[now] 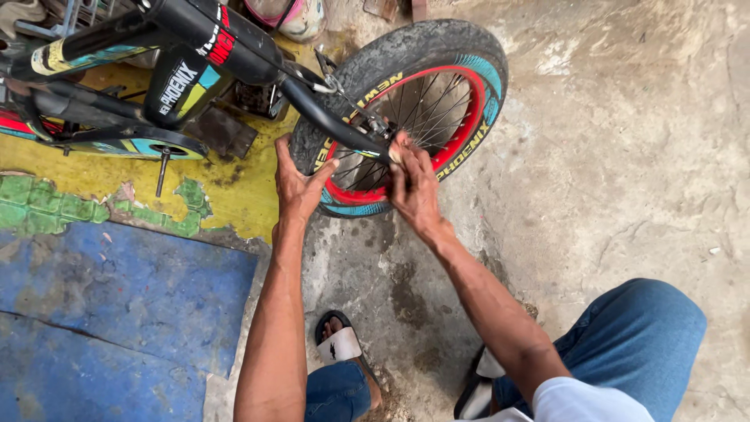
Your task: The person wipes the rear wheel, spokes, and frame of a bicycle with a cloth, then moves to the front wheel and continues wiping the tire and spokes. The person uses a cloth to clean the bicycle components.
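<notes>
**Both hands on the front wheel of a small bicycle**

A black bicycle frame [195, 47] with coloured panels lies across the far left of the scene, above a patch of worn yellow and green floor paint [94, 199]. Its front wheel [406, 109] sits at far centre on the bare concrete floor [625, 156]: dark tyre, red rim with teal bands, thin spokes. A black fork leg [328, 117] runs from the frame down to the hub.

The left hand [301, 184] presses against the near left side of the tyre, thumb spread wide, fingers hooked over the tread; it grips the tyre loosely rather than closing fully.

The right hand [414, 187] is at the end of the fork leg by the hub, fingers [402, 148] bunched together and pinched on something small at the axle. What they pinch is hidden behind the fingertips; I cannot tell what it is.

Near the person: a blue painted slab [117, 312] at near left, a sandalled foot [340, 344] at near centre, and a knee in blue jeans [633, 336] at near right.
</notes>
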